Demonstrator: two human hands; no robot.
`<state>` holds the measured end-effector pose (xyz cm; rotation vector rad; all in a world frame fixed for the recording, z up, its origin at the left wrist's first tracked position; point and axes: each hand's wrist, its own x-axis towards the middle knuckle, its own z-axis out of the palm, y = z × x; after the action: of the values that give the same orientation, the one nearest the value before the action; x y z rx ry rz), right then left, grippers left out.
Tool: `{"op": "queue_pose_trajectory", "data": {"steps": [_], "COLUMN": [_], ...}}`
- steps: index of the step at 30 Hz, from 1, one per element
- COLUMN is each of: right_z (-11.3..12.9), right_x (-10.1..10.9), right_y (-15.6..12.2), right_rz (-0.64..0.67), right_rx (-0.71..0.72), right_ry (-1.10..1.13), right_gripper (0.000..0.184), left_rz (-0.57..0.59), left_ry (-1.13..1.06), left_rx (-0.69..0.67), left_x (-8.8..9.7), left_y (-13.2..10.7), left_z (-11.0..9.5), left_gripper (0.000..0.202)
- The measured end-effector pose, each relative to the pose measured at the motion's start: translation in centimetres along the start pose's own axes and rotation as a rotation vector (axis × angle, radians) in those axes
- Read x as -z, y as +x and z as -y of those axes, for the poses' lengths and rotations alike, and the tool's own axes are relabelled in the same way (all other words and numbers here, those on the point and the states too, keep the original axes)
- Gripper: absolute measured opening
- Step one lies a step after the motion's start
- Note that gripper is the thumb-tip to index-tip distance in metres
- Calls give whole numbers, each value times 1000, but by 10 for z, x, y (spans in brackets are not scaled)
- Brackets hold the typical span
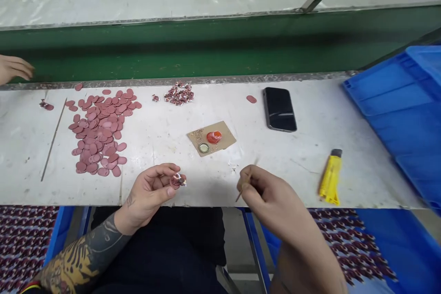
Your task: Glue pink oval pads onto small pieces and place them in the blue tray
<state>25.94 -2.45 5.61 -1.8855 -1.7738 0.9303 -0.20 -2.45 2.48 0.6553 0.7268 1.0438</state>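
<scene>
My left hand (148,191) pinches a small maroon-and-white figurine piece (178,180) between thumb and fingers, above the table's front edge. A thin brown stick (238,196) is gripped in my right hand (263,188), slanting down past the thumb. Between and beyond the hands lies a piece of cardboard (223,129) bearing a small red-orange cap-like thing (214,136), a bottle cap (204,148) and tiny specks. Farther back is a heap of small maroon-and-white pieces (179,93), with one piece apart on its left. Many flat reddish ovals (99,133) spread across the left.
A black phone (279,109) lies at right, with a single reddish oval (251,99) beside it. Nearer me is a yellow box cutter (331,177). A blue crate (396,115) borders the right side. Another person's hand (15,69) reaches in at far left. Behind runs a green belt (172,50).
</scene>
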Motion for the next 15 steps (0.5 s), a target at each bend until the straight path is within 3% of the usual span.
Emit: {"op": "queue_pose_trajectory", "data": {"steps": [4, 7, 10, 15], "right_z": [36, 49, 53, 57], "right_x": [-24, -41, -49, -50], "right_y": [-27, -30, -26, -25], "right_rz": [-91, -228, -350, -339], "right_rx": [409, 587, 680, 779], "right_ry": [428, 562, 487, 191], "right_gripper": [13, 19, 25, 24], "left_rz": [7, 0, -7, -29], "left_ry": [7, -5, -13, -32], "left_rx": [-25, -48, -55, -42], "left_x": [-4, -7, -10, -14], "left_y": [1, 0, -2, -4], "left_z": [1, 3, 5, 3], "left_gripper": [25, 25, 25, 24]}}
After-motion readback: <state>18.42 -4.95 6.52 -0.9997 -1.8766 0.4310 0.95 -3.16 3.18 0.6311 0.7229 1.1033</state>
